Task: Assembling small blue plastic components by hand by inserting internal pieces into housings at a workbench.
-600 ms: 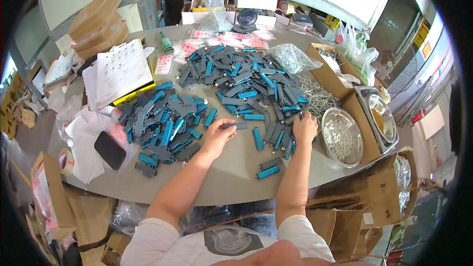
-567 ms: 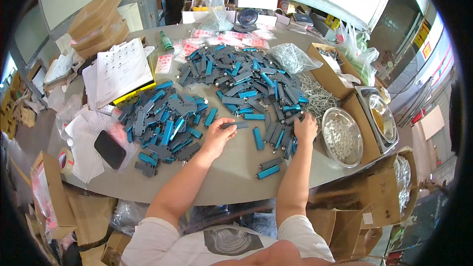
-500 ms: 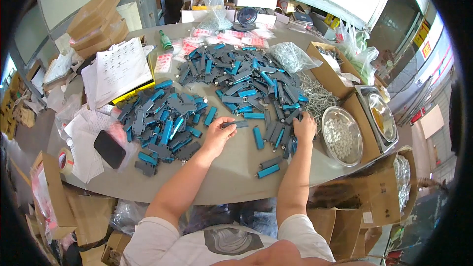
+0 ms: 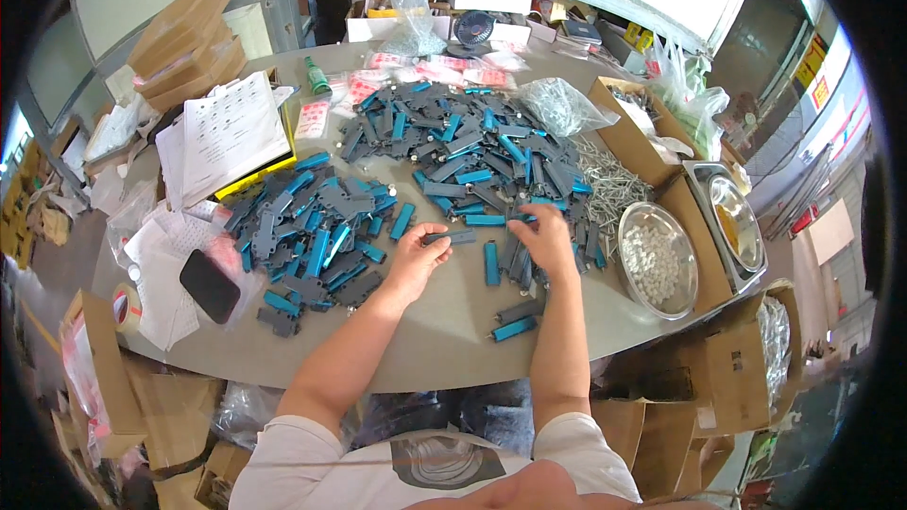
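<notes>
Head view, and I'm watching a slim grey piece (image 4: 458, 238) pinched firmly between the left hand's (image 4: 416, 261) thumb and fingers, just in front of the large grey-and-blue heap (image 4: 453, 137); the right hand (image 4: 548, 241) curls over parts at the heap's near edge, whether gripping any I can't tell; rightward, screws (image 4: 612, 179), then a steel bowl (image 4: 682, 299).

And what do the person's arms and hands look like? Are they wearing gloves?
No gloves: the left hand and the right hand are both bare, and no watch or bracelet shows on either wrist. The short sleeves, left and right, are plain white and leave the forearms uncovered. Any ring would be too small to tell.
</notes>
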### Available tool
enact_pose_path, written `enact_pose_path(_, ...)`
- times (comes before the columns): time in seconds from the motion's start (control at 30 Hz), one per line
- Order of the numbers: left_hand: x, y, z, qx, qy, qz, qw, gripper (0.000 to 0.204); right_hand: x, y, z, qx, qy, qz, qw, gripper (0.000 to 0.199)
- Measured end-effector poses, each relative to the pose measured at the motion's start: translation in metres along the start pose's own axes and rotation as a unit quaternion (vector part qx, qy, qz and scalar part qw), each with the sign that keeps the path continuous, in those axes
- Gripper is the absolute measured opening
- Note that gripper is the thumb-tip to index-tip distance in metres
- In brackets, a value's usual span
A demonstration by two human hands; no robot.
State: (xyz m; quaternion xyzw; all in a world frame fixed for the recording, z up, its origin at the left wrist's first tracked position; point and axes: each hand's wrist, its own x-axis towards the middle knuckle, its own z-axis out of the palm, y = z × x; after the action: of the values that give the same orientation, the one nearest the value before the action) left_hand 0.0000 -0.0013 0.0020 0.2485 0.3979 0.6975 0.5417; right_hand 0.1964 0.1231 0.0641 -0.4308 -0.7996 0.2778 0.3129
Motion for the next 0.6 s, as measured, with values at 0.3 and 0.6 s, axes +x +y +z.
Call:
enact_pose_path(0.3, -0.001, 0.003, 0.006, -0.014, -0.004, -0.007, 1.0, 0.022, 0.003, 0.051, -0.028, -0.234, 0.051, 0.196, 0.951, 0.051)
enact_pose_path(0.6, -0.002, 0.005, 0.005, -0.074, -0.04, -0.033, 0.996, 0.028, 0.004, 0.045, -0.028, -0.108, 0.089, 0.183, 0.973, 0.037)
